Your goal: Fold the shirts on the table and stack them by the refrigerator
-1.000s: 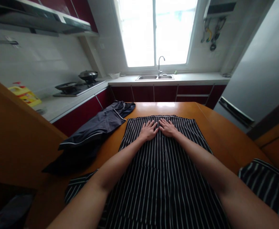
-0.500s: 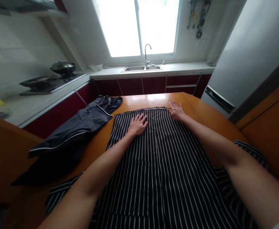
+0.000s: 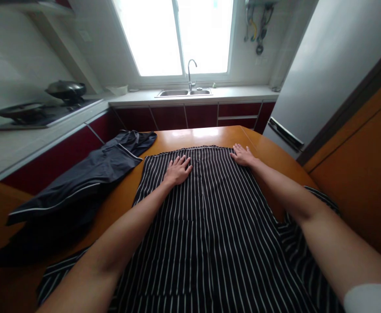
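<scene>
A black shirt with white stripes point(image 3: 203, 226) lies spread on the wooden table, its hem at the far side and a row of buttons down its middle. My left hand point(image 3: 177, 170) rests flat on the cloth left of the buttons, fingers spread. At the far right corner of the hem, my right hand point(image 3: 242, 155) lies with fingers stretched out, partly over the shirt's edge. Both sleeves reach out to the sides near me, partly covered by my forearms.
Dark grey clothing with white piping point(image 3: 89, 174) is heaped on the left of the wooden table point(image 3: 210, 134). Beyond stand a counter with a sink point(image 3: 184, 92), a stove with a wok point(image 3: 66, 90) and a pan point(image 3: 21, 111). A grey fridge point(image 3: 317, 65) stands at right.
My right hand has slid from the middle of the hem out to its right corner. The left hand stays left of the buttons. My view has turned to the right.
</scene>
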A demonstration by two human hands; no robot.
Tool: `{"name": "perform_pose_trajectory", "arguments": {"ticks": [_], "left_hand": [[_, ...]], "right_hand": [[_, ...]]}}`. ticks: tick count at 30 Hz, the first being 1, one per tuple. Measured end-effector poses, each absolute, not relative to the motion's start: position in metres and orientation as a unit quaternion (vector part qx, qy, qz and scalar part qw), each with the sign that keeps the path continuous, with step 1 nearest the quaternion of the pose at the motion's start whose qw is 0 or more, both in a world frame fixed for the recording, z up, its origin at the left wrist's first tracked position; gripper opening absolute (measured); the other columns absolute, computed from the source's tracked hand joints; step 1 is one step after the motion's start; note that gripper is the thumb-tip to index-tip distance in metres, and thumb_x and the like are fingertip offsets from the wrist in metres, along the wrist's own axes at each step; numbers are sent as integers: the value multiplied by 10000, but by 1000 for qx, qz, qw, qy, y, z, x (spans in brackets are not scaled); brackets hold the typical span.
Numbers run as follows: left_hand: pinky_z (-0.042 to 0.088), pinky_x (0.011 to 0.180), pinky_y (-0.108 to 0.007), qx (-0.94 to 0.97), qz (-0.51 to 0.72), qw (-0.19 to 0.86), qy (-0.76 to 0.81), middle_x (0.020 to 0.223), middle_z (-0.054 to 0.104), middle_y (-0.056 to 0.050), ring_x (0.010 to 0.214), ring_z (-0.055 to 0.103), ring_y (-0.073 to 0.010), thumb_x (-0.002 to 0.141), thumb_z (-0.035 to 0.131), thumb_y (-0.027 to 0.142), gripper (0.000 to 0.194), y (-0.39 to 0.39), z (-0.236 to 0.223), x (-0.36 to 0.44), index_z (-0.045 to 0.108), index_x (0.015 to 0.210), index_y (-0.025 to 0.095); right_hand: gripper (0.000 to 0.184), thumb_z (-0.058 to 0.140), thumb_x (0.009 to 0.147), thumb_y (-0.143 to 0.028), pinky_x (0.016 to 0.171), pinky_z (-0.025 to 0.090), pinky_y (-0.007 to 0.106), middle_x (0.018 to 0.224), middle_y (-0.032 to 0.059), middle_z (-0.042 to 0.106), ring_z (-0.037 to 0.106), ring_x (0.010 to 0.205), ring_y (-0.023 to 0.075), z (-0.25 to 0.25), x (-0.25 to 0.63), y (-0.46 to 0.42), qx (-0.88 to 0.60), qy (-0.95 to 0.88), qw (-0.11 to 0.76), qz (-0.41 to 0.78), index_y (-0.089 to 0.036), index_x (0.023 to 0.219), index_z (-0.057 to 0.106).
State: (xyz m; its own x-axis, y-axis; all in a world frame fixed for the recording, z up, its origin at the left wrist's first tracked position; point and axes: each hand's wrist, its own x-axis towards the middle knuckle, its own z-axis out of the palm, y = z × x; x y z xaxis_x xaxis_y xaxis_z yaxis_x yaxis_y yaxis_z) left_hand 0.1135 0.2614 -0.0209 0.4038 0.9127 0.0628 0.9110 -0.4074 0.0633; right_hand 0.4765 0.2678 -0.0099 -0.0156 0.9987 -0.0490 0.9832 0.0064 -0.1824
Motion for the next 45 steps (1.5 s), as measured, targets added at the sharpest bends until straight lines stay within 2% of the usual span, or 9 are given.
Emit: {"name": "perform_pose_trajectory", "arguments": {"ticks": [6, 13, 18, 21, 26, 30, 34, 40, 45], "left_hand": [[147, 1212, -531, 837, 52, 16, 545, 1659, 221, -30, 1528, 169, -295, 1012, 235, 580, 644, 264, -25, 113, 318, 1573, 276], [95, 1216, -557, 827, 99, 96, 544, 1646, 262, -31, 1529, 159, -314, 979, 368, 568, 617, 265, -20, 115, 403, 1531, 294], [225, 1209, -462, 817, 122, 138, 546, 1581, 384, -134, 1494, 280, -287, 1012, 327, 465, 603, 261, 19, 114, 449, 1498, 130], [200, 1224, -388, 839, 134, 131, 511, 1604, 352, -103, 1518, 222, -229, 1038, 282, 429, 581, 219, 33, 117, 421, 1513, 125], [122, 1220, -553, 912, 44, 116, 391, 1658, 199, -67, 1543, 82, -285, 1033, 247, 575, 650, 96, 22, 107, 286, 1579, 225], [152, 1203, -582, 911, -62, 173, 370, 1665, 107, -83, 1538, 65, -323, 997, 308, 645, 745, 25, 11, 87, 179, 1609, 240], [70, 1219, -572, 912, -23, 131, 389, 1669, 30, -58, 1541, -18, -290, 1021, 273, 610, 716, -6, 2, 74, 113, 1617, 246], [46, 1208, -600, 920, -11, 105, 376, 1672, 56, -60, 1543, -12, -291, 1041, 258, 569, 654, -18, 4, 75, 171, 1609, 256], [64, 1229, -530, 936, 13, 109, 335, 1672, 110, -61, 1548, 15, -247, 1037, 235, 593, 670, -31, 1, 85, 163, 1610, 253]], "right_hand": [[735, 139, 1019, -558, 1229, -13, 537, 1674, 99, 87, 41, 1546, 246, -7, 427, 222, -657, -746, 106, 38, -111, 1601, 192], [749, 169, 1010, -568, 1219, 80, 571, 1662, 145, 142, 110, 1539, 274, -29, 432, 160, -669, -739, 48, 64, -94, 1585, 239], [663, 204, 1021, -442, 1212, 70, 610, 1648, 174, 195, 131, 1534, 293, -15, 449, 149, -689, -721, 76, -1, -58, 1552, 306], [635, 206, 1020, -403, 1209, 84, 613, 1653, 150, 190, 122, 1536, 288, -4, 413, 111, -639, -761, 113, -5, -83, 1560, 303], [642, 236, 1012, -419, 1215, 136, 585, 1652, 117, 202, 114, 1537, 278, 2, 334, 27, -538, -829, 133, 75, -146, 1593, 255], [644, 266, 1004, -398, 1211, 155, 587, 1650, 120, 192, 111, 1537, 276, -7, 309, -15, -513, -843, 132, 97, -141, 1594, 249], [659, 300, 1002, -419, 1215, 144, 574, 1645, 142, 196, 136, 1532, 280, -19, 308, -32, -519, -843, 112, 92, -108, 1582, 270], [627, 294, 1003, -386, 1219, 125, 553, 1642, 139, 223, 153, 1531, 258, -19, 309, -37, -534, -834, 110, 78, -114, 1568, 304], [612, 261, 1009, -371, 1212, 149, 554, 1646, 128, 212, 139, 1535, 250, -16, 301, -43, -546, -824, 130, 73, -114, 1561, 320]]}}
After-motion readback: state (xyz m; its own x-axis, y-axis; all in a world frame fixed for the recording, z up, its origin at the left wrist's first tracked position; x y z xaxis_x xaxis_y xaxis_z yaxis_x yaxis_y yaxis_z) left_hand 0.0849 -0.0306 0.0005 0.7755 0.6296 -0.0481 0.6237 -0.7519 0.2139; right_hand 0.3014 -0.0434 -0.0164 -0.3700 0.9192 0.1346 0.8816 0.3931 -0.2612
